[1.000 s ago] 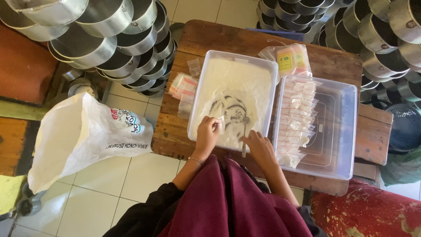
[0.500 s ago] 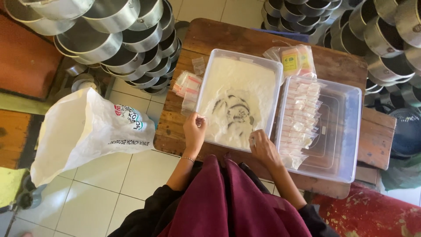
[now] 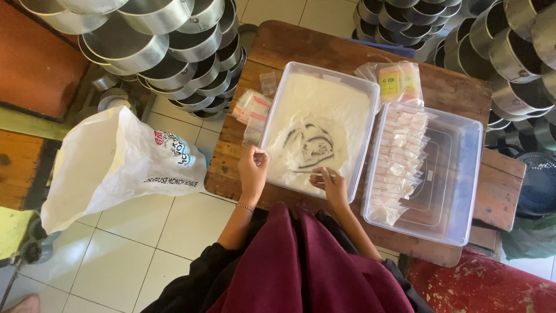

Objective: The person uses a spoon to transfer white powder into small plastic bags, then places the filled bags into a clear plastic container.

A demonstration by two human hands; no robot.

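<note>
Two hands worked over a clear tub of white powder (image 3: pixel 324 110) that sat on a wooden desk (image 3: pixel 301 49). Far to the left, on the tiled floor (image 3: pixel 116 243), a big white sack (image 3: pixel 110 165) stood open, with stacked round metal tins (image 3: pixel 168 52) above it. Near the desk's left edge lay a small heap of little plastic bags (image 3: pixel 250 107), just beside the tub. The left hand (image 3: pixel 253 171) hovered at the tub's near left corner, its fingers pinched on a small clear bag (image 3: pixel 262 154) held over the powder. The right hand (image 3: pixel 329 184), close beside it at the tub's near rim, was closed around a thin spoon-like tool (image 3: pixel 310 171) lying across the powder; what its tip carried could not be told. Further right stood a second clear tub (image 3: pixel 457 174), touching the first, with a row of filled packets (image 3: pixel 399 156) stacked along its left side. Behind them lay a bag with yellow and pink packs (image 3: pixel 397 81).
</note>
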